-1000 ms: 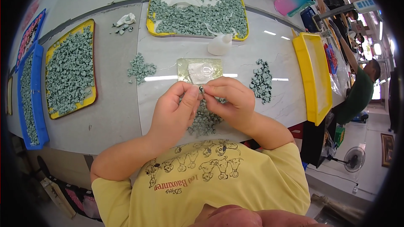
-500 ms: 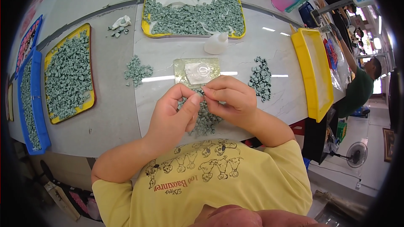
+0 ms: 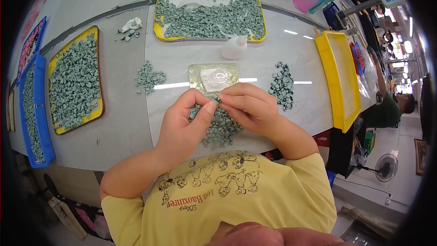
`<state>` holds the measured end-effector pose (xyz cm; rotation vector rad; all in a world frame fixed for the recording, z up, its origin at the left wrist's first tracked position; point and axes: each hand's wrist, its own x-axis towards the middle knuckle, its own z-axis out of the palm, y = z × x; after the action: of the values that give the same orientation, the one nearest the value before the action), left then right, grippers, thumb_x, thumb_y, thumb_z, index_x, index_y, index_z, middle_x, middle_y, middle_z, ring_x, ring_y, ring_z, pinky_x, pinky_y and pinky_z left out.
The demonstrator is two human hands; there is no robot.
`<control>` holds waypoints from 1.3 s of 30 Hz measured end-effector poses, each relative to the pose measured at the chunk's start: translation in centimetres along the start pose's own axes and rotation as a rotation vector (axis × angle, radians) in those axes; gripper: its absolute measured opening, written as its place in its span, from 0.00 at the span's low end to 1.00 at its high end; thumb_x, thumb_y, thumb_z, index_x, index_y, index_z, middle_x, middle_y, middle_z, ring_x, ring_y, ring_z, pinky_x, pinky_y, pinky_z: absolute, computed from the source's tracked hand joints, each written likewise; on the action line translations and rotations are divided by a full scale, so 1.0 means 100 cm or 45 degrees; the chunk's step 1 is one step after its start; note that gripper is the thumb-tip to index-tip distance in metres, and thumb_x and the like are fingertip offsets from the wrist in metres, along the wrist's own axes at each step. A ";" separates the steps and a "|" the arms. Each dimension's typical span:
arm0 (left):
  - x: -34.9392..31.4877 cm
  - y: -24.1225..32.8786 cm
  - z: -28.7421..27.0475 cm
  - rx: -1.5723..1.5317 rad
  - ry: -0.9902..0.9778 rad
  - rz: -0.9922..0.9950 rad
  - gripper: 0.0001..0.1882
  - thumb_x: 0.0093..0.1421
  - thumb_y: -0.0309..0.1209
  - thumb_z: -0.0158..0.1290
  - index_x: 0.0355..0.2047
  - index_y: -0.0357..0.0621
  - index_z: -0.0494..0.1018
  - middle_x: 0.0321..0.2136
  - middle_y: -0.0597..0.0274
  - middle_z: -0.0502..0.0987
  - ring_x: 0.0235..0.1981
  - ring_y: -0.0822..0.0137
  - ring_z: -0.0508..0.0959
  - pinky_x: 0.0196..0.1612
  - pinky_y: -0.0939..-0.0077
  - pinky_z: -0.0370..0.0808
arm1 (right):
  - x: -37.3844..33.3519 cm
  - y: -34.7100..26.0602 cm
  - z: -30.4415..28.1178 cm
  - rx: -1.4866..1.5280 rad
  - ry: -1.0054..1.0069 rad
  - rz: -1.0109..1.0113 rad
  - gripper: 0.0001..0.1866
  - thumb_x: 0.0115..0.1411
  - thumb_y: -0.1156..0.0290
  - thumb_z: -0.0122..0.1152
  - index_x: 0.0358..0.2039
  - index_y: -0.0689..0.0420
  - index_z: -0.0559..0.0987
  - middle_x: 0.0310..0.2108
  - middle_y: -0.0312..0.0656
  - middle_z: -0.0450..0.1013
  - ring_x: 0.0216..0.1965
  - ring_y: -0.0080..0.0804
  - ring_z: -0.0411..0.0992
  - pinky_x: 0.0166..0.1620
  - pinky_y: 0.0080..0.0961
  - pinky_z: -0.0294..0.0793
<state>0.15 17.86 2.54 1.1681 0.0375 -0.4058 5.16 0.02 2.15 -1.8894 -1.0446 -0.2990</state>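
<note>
Grey-green pieces (image 3: 218,127), yellow trays (image 3: 339,82), blue tray (image 3: 40,132), white marbled table (image 3: 300,105), gold pad (image 3: 213,77)

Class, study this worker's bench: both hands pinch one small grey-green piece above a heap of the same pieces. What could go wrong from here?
1. The small piece pinched between the left hand and right hand could slip and vanish into the heap below.
2. The right forearm lies close to the darker pile; a sweep might scatter it.
3. The white bottle standing beyond the hands could be knocked over in a reach toward the far tray.
</note>
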 end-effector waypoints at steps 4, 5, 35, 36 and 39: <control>0.002 0.000 0.001 0.012 -0.013 -0.011 0.05 0.61 0.29 0.45 0.30 0.42 0.64 0.20 0.76 0.63 0.20 0.87 0.60 0.21 0.91 0.57 | 0.000 0.003 -0.001 -0.021 0.005 -0.079 0.13 0.41 0.86 0.61 0.31 0.64 0.76 0.29 0.45 0.72 0.26 0.33 0.71 0.26 0.20 0.71; 0.002 -0.001 0.001 0.012 -0.015 -0.013 0.05 0.61 0.29 0.45 0.30 0.42 0.64 0.20 0.76 0.63 0.20 0.87 0.60 0.21 0.91 0.57 | -0.001 0.004 -0.001 -0.011 0.016 -0.084 0.14 0.40 0.87 0.61 0.31 0.64 0.75 0.29 0.45 0.72 0.25 0.33 0.71 0.26 0.21 0.70; 0.006 0.009 0.000 -0.528 -0.079 -0.388 0.09 0.62 0.35 0.43 0.29 0.43 0.64 0.16 0.74 0.58 0.14 0.82 0.51 0.15 0.86 0.47 | 0.001 -0.006 -0.003 0.136 0.026 0.228 0.12 0.45 0.82 0.61 0.34 0.61 0.77 0.29 0.42 0.73 0.29 0.30 0.73 0.29 0.20 0.72; 0.006 0.008 0.000 -0.529 -0.080 -0.380 0.09 0.62 0.35 0.43 0.29 0.43 0.64 0.16 0.74 0.58 0.14 0.82 0.51 0.15 0.86 0.47 | 0.001 -0.005 -0.003 0.136 0.026 0.229 0.12 0.45 0.82 0.61 0.34 0.61 0.77 0.29 0.42 0.73 0.29 0.30 0.73 0.29 0.20 0.72; 0.007 0.008 0.001 -0.521 -0.094 -0.367 0.08 0.61 0.34 0.44 0.29 0.43 0.64 0.16 0.74 0.58 0.14 0.82 0.51 0.15 0.86 0.47 | 0.000 -0.002 -0.004 0.155 0.005 0.198 0.12 0.45 0.83 0.61 0.32 0.61 0.77 0.29 0.42 0.73 0.29 0.31 0.73 0.29 0.20 0.72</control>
<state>1.01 17.82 3.12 0.7431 0.2171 -0.6617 5.12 -0.28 2.47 -1.8470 -0.8875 -0.1457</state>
